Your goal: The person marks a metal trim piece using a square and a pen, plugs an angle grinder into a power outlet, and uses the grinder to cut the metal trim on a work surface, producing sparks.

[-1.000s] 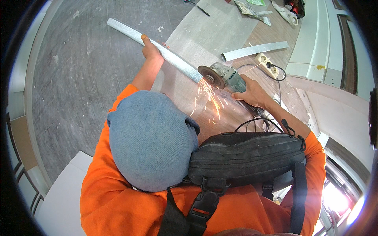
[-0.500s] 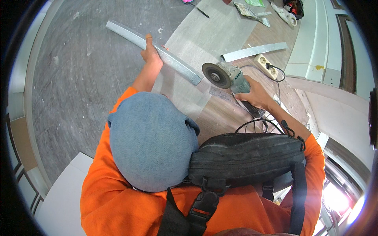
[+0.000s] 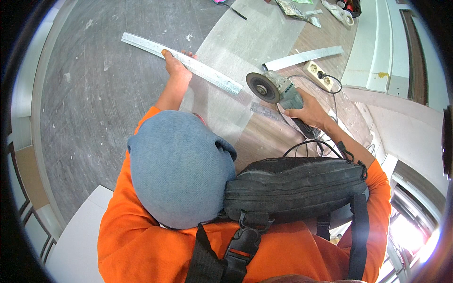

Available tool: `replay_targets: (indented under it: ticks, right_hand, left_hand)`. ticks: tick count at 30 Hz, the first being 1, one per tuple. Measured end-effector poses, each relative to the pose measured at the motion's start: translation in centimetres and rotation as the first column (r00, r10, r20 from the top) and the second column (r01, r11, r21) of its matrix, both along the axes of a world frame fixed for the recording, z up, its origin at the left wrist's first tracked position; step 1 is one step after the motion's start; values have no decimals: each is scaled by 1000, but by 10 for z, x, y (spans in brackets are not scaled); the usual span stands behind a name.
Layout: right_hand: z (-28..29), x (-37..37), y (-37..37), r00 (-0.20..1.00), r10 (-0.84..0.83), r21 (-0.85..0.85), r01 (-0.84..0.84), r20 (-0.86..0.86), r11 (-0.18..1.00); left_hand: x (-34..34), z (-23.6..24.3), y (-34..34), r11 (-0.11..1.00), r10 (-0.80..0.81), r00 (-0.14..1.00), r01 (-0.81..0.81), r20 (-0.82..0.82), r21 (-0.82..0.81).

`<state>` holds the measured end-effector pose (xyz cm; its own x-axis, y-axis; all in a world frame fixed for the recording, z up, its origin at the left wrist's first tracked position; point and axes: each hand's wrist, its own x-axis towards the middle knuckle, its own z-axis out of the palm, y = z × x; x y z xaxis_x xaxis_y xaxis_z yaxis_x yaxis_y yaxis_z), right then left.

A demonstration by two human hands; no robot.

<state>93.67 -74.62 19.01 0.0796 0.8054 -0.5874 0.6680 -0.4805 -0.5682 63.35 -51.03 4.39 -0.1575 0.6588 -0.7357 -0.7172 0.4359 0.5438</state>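
My left hand (image 3: 178, 66) grips a long silvery metal profile (image 3: 210, 74) near its middle, thumb on top and fingertips showing past its far side. The profile slants from far left down to the right. In my right hand (image 3: 309, 108) is an angle grinder (image 3: 288, 95), held by its body, its round cutting disc (image 3: 262, 88) facing left. A gap separates the disc from the profile's right end. Whether the disc spins cannot be told. Behind the grinder, a second metal profile (image 3: 304, 57) lies on the floor.
A white power strip (image 3: 318, 75) with a black plug and cable sits beyond the grinder. Farther back lie a plastic packet (image 3: 295, 13) and a roll of white tape (image 3: 348, 20). A black bag (image 3: 295, 188) rests across my lap beside my denim-covered knee (image 3: 181, 170).
The profile has been rolled in my left hand, so a flatter, wider face shows, and its left end sits slightly lower. The grinder has shifted slightly to the right.
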Motion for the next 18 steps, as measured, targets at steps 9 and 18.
replay_targets:
  ticks: [9,18]
  right_hand:
    - [4,-5,4,993,101,-74,-97,54,993]
    - [-1,-5,4,994,103,-66,-100,44,993]
  left_hand:
    - [-4,8,4,999,-41,998,41,-49,5]
    - [-6,3,8,999,-42,999,42,6,19]
